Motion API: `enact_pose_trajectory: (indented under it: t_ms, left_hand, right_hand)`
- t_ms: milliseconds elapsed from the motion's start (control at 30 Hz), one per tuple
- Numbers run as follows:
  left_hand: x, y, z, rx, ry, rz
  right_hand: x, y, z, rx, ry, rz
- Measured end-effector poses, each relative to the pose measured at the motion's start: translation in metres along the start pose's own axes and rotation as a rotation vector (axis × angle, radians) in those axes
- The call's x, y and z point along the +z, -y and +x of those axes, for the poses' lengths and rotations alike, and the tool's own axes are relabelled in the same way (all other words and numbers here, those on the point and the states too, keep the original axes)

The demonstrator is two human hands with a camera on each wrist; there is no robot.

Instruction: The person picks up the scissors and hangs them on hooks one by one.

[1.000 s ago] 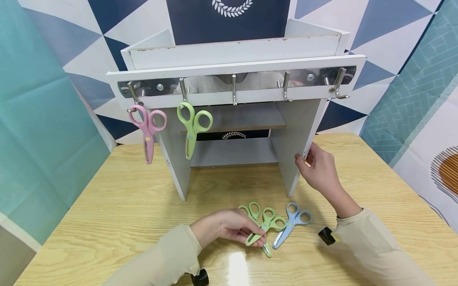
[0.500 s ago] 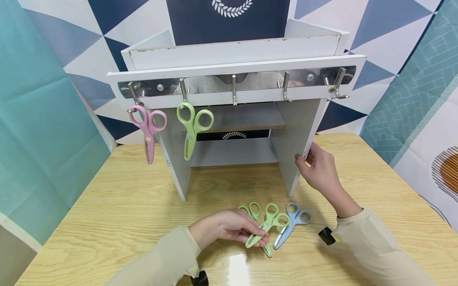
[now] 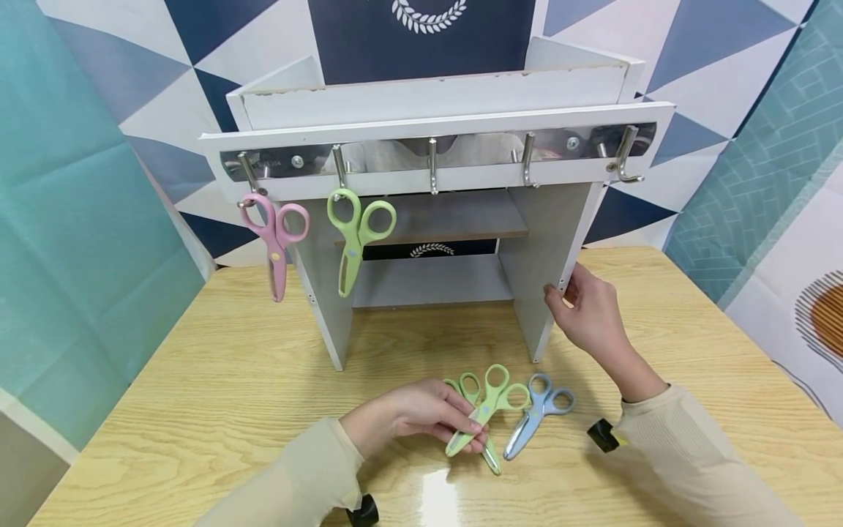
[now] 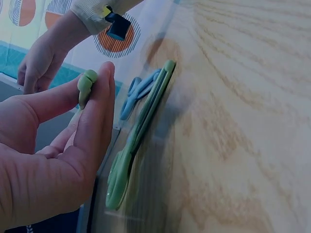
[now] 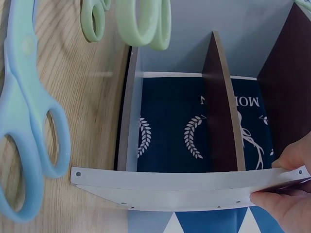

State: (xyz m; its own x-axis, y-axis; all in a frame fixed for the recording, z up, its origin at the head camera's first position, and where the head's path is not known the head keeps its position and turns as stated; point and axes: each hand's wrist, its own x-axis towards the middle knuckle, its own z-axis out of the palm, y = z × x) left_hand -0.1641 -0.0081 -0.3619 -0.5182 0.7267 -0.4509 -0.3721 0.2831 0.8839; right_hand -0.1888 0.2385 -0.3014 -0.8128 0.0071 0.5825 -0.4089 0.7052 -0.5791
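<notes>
My left hand (image 3: 428, 413) pinches a pair of green scissors (image 3: 490, 402) by the blades, handles pointing away to the upper right. In the left wrist view thumb and fingers close on the green scissors (image 4: 86, 87) above the table. Below them a second pair of green scissors (image 4: 141, 131) lies on the wood, partly covered in the head view. Beside these lie blue scissors (image 3: 536, 417). With thumb and fingers my right hand (image 3: 586, 307) grips the front edge of the right side panel (image 3: 560, 256) of a white shelf unit; the right wrist view shows this panel edge (image 5: 165, 187) too.
A metal hook rail (image 3: 402, 155) spans the unit's front. Pink scissors (image 3: 273, 241) hang on its leftmost hook, and another green pair (image 3: 356, 234) on the second. Several hooks to the right, such as the middle hook (image 3: 432, 165), stick out bare. Inside are grey shelves (image 3: 431, 282).
The left hand has lifted the held green scissors slightly, their handles shifting up and then a little left. The right hand keeps its grip on the panel.
</notes>
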Motion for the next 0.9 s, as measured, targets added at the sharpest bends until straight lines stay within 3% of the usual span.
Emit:
enact_pose_trajectory:
  t_ms: [367,900]
  left_hand:
    - [-0.003,-0.006,-0.009,0.036,-0.033,0.095]
    - [-0.002,-0.013,-0.016,0.116,-0.111,0.112]
  right_hand:
    - [0.0,-0.001,0.001,-0.01,-0.008,-0.01]
    - [0.0,-0.002,-0.001,-0.012,-0.01,-0.02]
